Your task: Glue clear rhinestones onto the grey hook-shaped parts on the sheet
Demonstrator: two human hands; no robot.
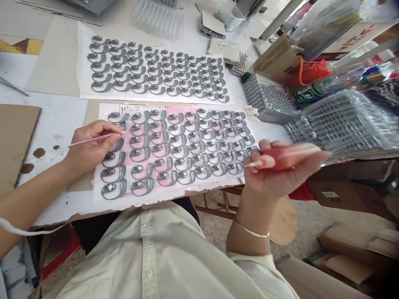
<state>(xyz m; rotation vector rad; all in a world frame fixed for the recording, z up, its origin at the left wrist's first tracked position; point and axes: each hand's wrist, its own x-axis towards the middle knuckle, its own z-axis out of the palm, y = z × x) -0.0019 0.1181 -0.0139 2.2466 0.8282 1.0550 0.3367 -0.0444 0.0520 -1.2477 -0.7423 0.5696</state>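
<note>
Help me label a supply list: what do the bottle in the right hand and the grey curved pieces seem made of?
Bottle: probably glossy, translucent plastic; its red body pales toward one end. Grey curved pieces: likely metal; the smooth bands have a dull grey sheen, though coated plastic is possible.

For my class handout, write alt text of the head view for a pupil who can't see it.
A person's left hand holds a thin pink stick near rows of curved grey pieces with shiny studs, while the right hand holds a red, pale-tipped bottle. Beyond lies a white sheet bearing similar rows.
</note>
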